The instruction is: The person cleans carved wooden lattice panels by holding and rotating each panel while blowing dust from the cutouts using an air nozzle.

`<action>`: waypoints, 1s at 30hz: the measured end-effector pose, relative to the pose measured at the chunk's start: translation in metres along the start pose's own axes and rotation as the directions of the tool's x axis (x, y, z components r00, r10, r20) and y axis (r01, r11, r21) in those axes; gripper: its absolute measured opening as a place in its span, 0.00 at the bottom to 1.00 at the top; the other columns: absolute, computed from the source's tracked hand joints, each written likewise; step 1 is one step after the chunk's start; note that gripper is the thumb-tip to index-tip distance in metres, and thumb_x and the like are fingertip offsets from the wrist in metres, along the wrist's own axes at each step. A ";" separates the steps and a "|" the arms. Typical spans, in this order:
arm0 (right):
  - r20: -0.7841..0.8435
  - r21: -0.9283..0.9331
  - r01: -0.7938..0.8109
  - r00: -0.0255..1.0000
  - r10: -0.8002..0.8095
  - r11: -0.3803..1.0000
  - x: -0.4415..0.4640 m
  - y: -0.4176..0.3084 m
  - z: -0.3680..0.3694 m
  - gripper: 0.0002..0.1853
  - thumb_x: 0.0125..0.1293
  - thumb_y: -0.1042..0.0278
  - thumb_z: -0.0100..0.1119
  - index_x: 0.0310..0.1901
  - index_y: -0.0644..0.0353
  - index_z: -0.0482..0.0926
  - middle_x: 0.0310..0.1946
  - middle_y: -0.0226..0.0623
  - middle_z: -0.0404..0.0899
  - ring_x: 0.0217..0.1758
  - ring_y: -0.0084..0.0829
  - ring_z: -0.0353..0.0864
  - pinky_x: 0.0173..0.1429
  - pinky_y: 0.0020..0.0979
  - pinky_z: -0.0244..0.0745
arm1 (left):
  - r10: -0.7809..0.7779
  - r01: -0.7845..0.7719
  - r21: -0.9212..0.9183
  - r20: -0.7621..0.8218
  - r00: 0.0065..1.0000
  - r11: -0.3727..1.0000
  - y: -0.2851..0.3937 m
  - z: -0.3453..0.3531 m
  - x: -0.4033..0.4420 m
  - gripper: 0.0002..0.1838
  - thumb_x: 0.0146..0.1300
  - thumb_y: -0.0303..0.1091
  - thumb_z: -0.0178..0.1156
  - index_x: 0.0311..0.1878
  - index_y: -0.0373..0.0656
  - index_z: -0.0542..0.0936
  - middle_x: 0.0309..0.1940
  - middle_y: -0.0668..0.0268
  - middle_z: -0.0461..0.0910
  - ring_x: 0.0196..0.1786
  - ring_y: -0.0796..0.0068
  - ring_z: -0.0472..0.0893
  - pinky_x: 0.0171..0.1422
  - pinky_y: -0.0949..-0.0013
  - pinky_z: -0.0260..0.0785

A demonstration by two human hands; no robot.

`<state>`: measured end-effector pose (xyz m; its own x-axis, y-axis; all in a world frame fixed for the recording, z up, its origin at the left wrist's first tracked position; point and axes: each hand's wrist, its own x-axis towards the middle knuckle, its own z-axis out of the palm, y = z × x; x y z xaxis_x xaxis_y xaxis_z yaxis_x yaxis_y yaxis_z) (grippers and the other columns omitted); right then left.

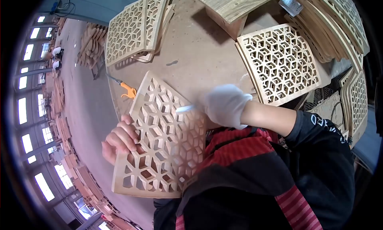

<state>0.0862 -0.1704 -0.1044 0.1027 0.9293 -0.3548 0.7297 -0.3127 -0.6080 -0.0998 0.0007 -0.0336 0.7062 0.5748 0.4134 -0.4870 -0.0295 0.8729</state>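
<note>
My bare left hand (121,139) grips the left edge of a wooden lattice panel (157,148), its fingers hooked over the rim and into the cut-outs. The panel is tilted up in front of my body, pierced with a pattern of diamond-shaped openings. My right hand (226,105), in a white glove and smeared by motion, is closed beside the panel's upper right edge. A thin whitish strip (185,108) sticks out from it over the lattice; its kind cannot be made out.
On the worktable (191,50) lie a stack of lattice panels (135,28) at the back left and another lattice panel (279,64) at the right. An orange air blow gun (128,90) rests at the left edge. A wooden block (235,6) stands at the back. Curved panels (331,34) stack far right.
</note>
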 end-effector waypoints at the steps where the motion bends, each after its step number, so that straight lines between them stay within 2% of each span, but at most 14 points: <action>1: 0.057 0.054 -0.073 0.996 0.070 0.996 0.001 -0.014 -0.011 0.08 0.62 0.71 0.56 0.36 0.62 0.84 0.34 0.47 0.84 0.38 0.41 0.86 0.42 0.37 0.81 | -0.012 0.012 0.000 0.006 1.000 1.000 0.001 0.001 0.001 0.28 0.73 0.45 0.35 0.13 0.54 0.67 0.11 0.70 0.71 0.22 0.74 0.66 0.56 0.65 0.57; 4: -0.121 0.020 0.084 0.989 -0.081 0.996 0.027 -0.008 0.030 0.07 0.60 0.73 0.53 0.38 0.60 0.79 0.29 0.46 0.82 0.33 0.48 0.83 0.38 0.43 0.77 | 0.005 -0.005 0.012 0.048 0.999 1.000 -0.002 0.001 0.003 0.30 0.74 0.46 0.31 0.15 0.53 0.70 0.12 0.72 0.73 0.22 0.74 0.68 0.53 0.65 0.56; 6: -0.305 0.037 0.325 0.904 -0.299 0.945 0.064 0.005 0.082 0.07 0.59 0.72 0.53 0.38 0.61 0.79 0.29 0.46 0.82 0.33 0.47 0.83 0.37 0.43 0.77 | -0.016 0.016 0.003 0.102 0.995 1.000 -0.005 0.007 0.007 0.29 0.73 0.45 0.32 0.14 0.53 0.70 0.12 0.71 0.73 0.22 0.74 0.67 0.54 0.65 0.56; 8: -0.329 0.009 0.407 0.864 -0.382 0.913 0.073 0.002 0.085 0.07 0.59 0.71 0.53 0.37 0.61 0.79 0.30 0.46 0.82 0.33 0.47 0.83 0.37 0.43 0.77 | -0.019 0.017 0.027 0.061 0.998 0.999 -0.003 0.013 0.010 0.29 0.72 0.46 0.32 0.14 0.52 0.70 0.12 0.70 0.73 0.22 0.74 0.67 0.54 0.64 0.56; 10: -0.203 -0.037 0.343 0.917 -0.343 0.938 0.061 -0.015 0.048 0.08 0.60 0.69 0.53 0.36 0.60 0.80 0.29 0.46 0.82 0.32 0.47 0.83 0.37 0.43 0.77 | -0.020 0.018 0.028 0.064 0.998 0.999 0.000 0.012 0.006 0.29 0.73 0.46 0.33 0.14 0.53 0.70 0.12 0.70 0.73 0.22 0.73 0.68 0.54 0.65 0.56; 11: -0.155 -0.056 0.231 0.959 -0.237 0.971 0.053 -0.022 0.034 0.09 0.62 0.67 0.52 0.34 0.61 0.81 0.28 0.47 0.82 0.31 0.47 0.83 0.36 0.43 0.77 | -0.021 0.019 0.031 0.066 0.998 0.999 0.002 0.009 0.004 0.29 0.73 0.46 0.33 0.14 0.53 0.70 0.12 0.70 0.73 0.22 0.73 0.68 0.54 0.66 0.56; 15: -0.110 0.017 0.086 0.990 -0.084 0.996 0.036 -0.019 0.019 0.09 0.61 0.68 0.53 0.31 0.62 0.81 0.26 0.47 0.82 0.30 0.47 0.83 0.35 0.43 0.77 | -0.026 0.023 0.036 0.084 0.996 0.999 0.002 0.004 0.002 0.30 0.73 0.45 0.31 0.14 0.52 0.71 0.12 0.70 0.74 0.23 0.73 0.67 0.54 0.64 0.57; 17: -0.203 -0.052 0.320 0.924 -0.324 0.946 0.047 -0.018 0.033 0.09 0.61 0.68 0.54 0.31 0.61 0.81 0.25 0.47 0.82 0.30 0.47 0.83 0.34 0.43 0.77 | -0.036 0.029 0.059 0.125 0.992 0.998 -0.001 0.013 0.009 0.30 0.73 0.45 0.31 0.14 0.51 0.71 0.12 0.70 0.74 0.23 0.73 0.68 0.54 0.64 0.57; 18: -0.232 -0.059 0.346 0.908 -0.350 0.936 0.055 -0.013 0.047 0.08 0.60 0.68 0.54 0.31 0.61 0.81 0.25 0.47 0.82 0.30 0.48 0.83 0.34 0.43 0.78 | -0.061 0.049 0.071 0.166 0.984 0.996 -0.001 0.012 0.011 0.30 0.73 0.44 0.31 0.15 0.51 0.71 0.12 0.70 0.74 0.24 0.73 0.68 0.54 0.63 0.57; 20: -0.289 -0.078 0.396 0.869 -0.401 0.915 0.072 -0.002 0.075 0.08 0.60 0.68 0.55 0.31 0.62 0.82 0.25 0.47 0.81 0.29 0.48 0.83 0.34 0.43 0.78 | -0.049 0.043 0.052 0.103 0.994 0.998 -0.001 0.017 0.010 0.30 0.73 0.45 0.31 0.14 0.51 0.71 0.12 0.70 0.74 0.23 0.73 0.68 0.53 0.64 0.57; 22: -0.051 0.005 0.121 0.991 -0.120 0.993 0.043 -0.022 0.022 0.09 0.60 0.68 0.54 0.32 0.62 0.82 0.24 0.47 0.81 0.29 0.48 0.83 0.33 0.43 0.78 | -0.045 0.042 0.036 0.092 0.995 0.998 0.001 0.013 0.008 0.30 0.73 0.45 0.31 0.14 0.51 0.71 0.12 0.70 0.74 0.22 0.73 0.68 0.53 0.64 0.57; 26: -0.080 0.076 0.063 0.995 -0.057 0.995 0.033 -0.018 0.022 0.11 0.64 0.67 0.51 0.33 0.63 0.82 0.26 0.49 0.81 0.30 0.49 0.83 0.33 0.45 0.76 | -0.028 0.026 0.026 0.097 0.995 0.999 -0.001 0.008 0.006 0.30 0.73 0.45 0.31 0.14 0.51 0.71 0.11 0.70 0.74 0.22 0.72 0.68 0.54 0.64 0.57; 27: -0.066 0.053 0.109 0.992 -0.105 0.993 0.040 -0.020 0.023 0.11 0.63 0.68 0.51 0.34 0.63 0.81 0.27 0.49 0.82 0.31 0.49 0.83 0.34 0.45 0.76 | -0.038 0.035 0.035 0.095 0.995 0.999 -0.001 0.015 0.007 0.30 0.73 0.46 0.31 0.14 0.51 0.71 0.11 0.69 0.74 0.22 0.72 0.68 0.54 0.64 0.57; 30: -0.213 0.080 0.229 0.955 -0.208 0.970 0.039 -0.025 0.021 0.10 0.62 0.66 0.53 0.35 0.63 0.82 0.27 0.48 0.82 0.31 0.48 0.84 0.36 0.44 0.77 | -0.056 0.052 0.042 0.117 0.992 0.998 -0.002 0.022 0.010 0.31 0.73 0.46 0.31 0.14 0.51 0.71 0.11 0.68 0.74 0.22 0.72 0.68 0.54 0.64 0.57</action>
<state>0.0574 -0.1304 -0.1182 0.0902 0.9941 -0.0608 0.6770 -0.1060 -0.7283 -0.0802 -0.0109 -0.0259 0.7879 0.4758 0.3910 -0.4275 -0.0343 0.9033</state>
